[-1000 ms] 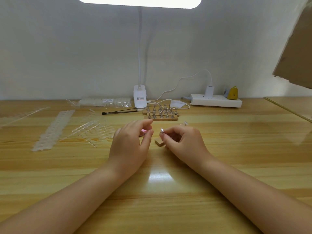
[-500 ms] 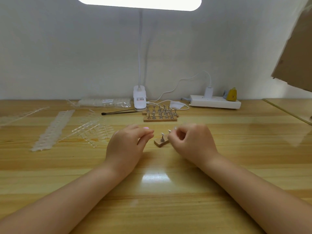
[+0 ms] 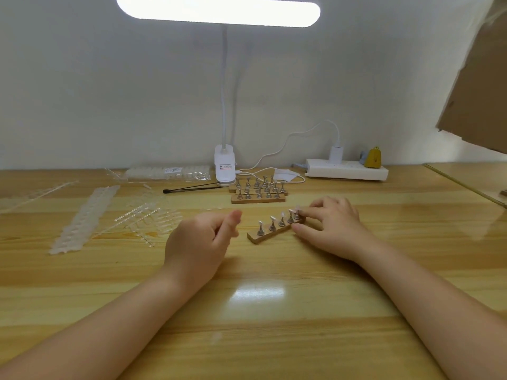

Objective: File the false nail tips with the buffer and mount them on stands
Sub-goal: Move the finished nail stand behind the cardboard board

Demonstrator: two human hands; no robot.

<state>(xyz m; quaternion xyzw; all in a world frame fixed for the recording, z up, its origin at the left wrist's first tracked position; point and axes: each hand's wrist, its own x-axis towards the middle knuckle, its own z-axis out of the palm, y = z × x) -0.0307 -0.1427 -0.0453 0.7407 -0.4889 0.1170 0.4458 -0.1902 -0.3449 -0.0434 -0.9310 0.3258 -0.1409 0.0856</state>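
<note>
Wooden stand strip (image 3: 274, 232) is lying centre-table, five metal pegs carrying nail tips (image 3: 273, 218). Right hand (image 3: 333, 229), at its 3 o'clock, is pinching that end, thumb in front. Left hand (image 3: 200, 242), at 9 o'clock, is hovering loosely curled, holding nothing.

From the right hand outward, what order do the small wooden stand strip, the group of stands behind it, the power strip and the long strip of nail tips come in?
1. Small wooden stand strip: touched by the right hand.
2. Group of stands: just behind, toward the lamp.
3. Power strip: back, by the wall.
4. Long strip of nail tips: far left.
</note>
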